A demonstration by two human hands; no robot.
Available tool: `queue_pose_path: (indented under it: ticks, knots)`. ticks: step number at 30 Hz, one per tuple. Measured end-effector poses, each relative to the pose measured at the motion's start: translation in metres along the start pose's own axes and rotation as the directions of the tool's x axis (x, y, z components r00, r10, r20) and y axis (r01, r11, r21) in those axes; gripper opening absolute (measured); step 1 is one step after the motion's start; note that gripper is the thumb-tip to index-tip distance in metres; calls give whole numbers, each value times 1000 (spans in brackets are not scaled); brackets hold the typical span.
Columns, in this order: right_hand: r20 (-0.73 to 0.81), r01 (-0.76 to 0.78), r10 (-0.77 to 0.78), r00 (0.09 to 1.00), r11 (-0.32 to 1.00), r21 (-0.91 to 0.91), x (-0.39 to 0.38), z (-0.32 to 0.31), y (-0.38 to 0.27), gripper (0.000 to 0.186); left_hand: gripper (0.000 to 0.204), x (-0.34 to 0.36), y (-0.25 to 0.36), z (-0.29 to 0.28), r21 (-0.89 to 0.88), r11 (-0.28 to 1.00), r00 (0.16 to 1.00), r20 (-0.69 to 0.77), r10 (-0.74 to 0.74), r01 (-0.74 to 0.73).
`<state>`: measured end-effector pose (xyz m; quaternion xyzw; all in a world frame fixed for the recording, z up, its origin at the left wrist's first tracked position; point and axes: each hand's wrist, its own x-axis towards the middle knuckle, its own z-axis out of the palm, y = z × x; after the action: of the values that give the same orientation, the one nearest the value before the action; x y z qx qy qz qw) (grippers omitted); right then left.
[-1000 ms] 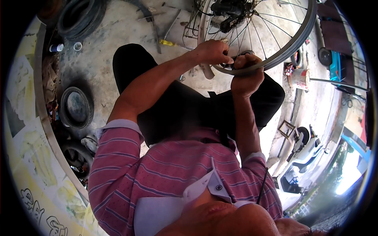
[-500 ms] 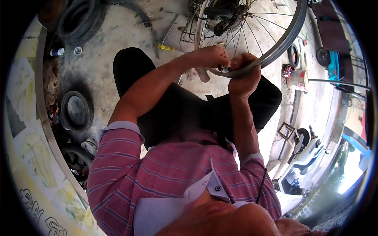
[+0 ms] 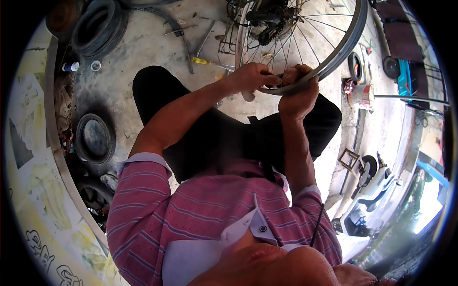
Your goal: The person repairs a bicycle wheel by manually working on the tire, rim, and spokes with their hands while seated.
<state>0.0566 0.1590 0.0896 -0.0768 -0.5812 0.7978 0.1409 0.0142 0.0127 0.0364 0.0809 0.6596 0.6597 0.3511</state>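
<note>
In front of me stands a bicycle wheel (image 3: 341,52) with thin spokes, its rim and tyre curving down to my hands. My right hand (image 3: 298,97) is closed round the lowest part of the rim, thumb on the outer side and fingers curled over the inner side. My left hand (image 3: 255,77) comes in from the left, its fingers pinched together at the rim's inner edge beside my right fingertips. What the pinch holds is hidden by the fingers. A dark hub and gear assembly (image 3: 272,19) sits at the top, over the wheel's centre.
Left on the concrete floor lie stacked tyres (image 3: 98,28) and another tyre (image 3: 95,138). A yellow-handled screwdriver (image 3: 200,61) lies beyond my left forearm. A bucket (image 3: 362,97) stands at right, a small tyre (image 3: 355,66) behind it. Further right is a white scooter (image 3: 365,205).
My left hand has turned and lowered slightly, its fingers now flatter against the rim. The wheel has shifted slightly. My right hand keeps its grip on the rim.
</note>
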Motion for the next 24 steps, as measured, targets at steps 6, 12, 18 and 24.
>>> queue_pose_path:
  ticks: [6,12,18,24]
  knots:
    - [29,18,-18,999,1000,-1,-5,-5,8,50,35,1,-6,-17,-49,999,990,142,19,-12]
    - [56,39,-38,998,999,-17,-17,-5,24,47,39,11,-27,-11,202,978,998,-35,60,-52]
    - [80,14,-12,997,999,-31,-32,-15,35,41,44,18,-38,-11,449,893,973,-190,133,-35]
    - [167,55,-35,985,992,-114,-41,-41,35,36,30,5,-44,-22,488,845,956,-63,286,-220]
